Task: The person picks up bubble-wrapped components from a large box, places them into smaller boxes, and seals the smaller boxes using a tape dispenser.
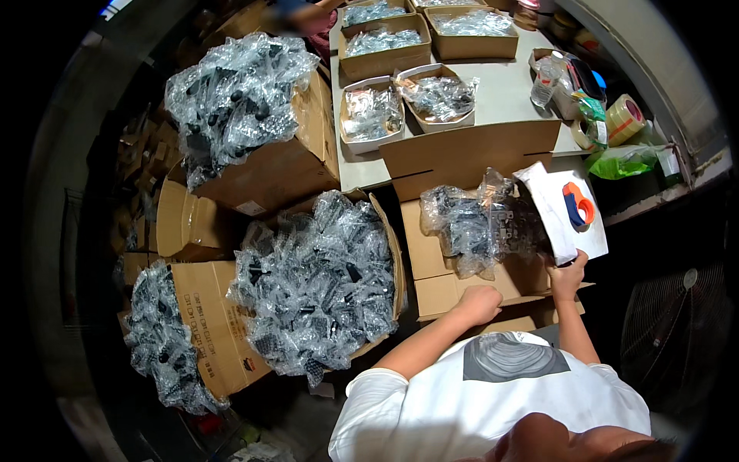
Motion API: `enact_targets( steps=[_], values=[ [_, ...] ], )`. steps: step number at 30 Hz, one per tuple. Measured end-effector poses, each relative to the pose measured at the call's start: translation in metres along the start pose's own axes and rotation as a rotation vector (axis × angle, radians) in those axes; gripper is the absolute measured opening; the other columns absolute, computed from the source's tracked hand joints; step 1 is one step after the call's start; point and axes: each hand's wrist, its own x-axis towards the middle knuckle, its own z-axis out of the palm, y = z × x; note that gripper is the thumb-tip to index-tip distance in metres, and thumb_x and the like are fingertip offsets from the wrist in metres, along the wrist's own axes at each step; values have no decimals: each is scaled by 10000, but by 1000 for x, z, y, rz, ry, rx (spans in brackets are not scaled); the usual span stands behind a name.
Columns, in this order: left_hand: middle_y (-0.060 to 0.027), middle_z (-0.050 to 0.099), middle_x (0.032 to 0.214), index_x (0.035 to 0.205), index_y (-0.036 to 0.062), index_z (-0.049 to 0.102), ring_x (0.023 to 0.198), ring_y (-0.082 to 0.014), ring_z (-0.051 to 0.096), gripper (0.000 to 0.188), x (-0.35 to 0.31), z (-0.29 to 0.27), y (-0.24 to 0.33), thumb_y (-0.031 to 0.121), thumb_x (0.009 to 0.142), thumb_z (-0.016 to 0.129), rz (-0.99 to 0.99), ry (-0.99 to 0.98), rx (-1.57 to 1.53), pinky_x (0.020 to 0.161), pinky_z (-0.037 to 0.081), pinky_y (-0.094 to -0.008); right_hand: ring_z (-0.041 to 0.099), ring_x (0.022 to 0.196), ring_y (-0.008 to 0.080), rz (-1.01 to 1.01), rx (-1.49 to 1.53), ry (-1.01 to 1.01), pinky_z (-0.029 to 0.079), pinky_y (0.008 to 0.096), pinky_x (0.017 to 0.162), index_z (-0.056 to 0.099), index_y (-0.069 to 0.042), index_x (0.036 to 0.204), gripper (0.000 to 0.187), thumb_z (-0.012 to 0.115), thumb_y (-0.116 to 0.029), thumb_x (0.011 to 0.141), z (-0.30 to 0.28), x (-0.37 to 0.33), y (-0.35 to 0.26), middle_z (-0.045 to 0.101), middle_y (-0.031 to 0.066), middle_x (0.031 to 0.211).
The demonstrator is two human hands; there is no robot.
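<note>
An open cardboard box (431, 273) lies in front of me, its far flap raised. In it are bubble-wrapped dark parts (466, 223) and a clear plastic bag with dark print. My left hand (481, 304) is closed at the box's near edge; whatever its fingers may hold is hidden. My right hand (568, 277) is closed at the lower edge of some white sheets (556, 223) by the box's right side, fingertips against them. An orange and blue ring-shaped tool (578, 206), perhaps a tape cutter, rests on the sheets.
Large cartons heaped with bubble-wrapped dark parts (323, 277) stand at my left, more parts (239, 100) piled behind. Shallow boxes (471, 46) of bagged items cover the far table (493, 108). Tape rolls (623, 119) and a bottle (545, 83) stand far right, a fan (677, 316) lower right.
</note>
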Motion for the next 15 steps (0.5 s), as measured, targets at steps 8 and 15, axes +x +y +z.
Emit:
enact_targets(
  steps=[8,15],
  values=[
    [-129,646,770,730,65,675,782,-319,632,229,12,-17,-7,288,768,640,-7,40,-30,679,500,-439,597,826,362,-149,-41,-37,469,402,739,432,-19,1042,665,834,-245,562,-40,-1,7,584,186,889],
    [-136,647,781,739,66,675,779,-325,629,270,32,-29,-6,324,797,621,-85,-28,-42,682,493,-448,599,850,385,-209,-100,-75,470,401,754,431,-14,1053,590,776,-170,601,-61,61,17,585,204,914]
  ],
)
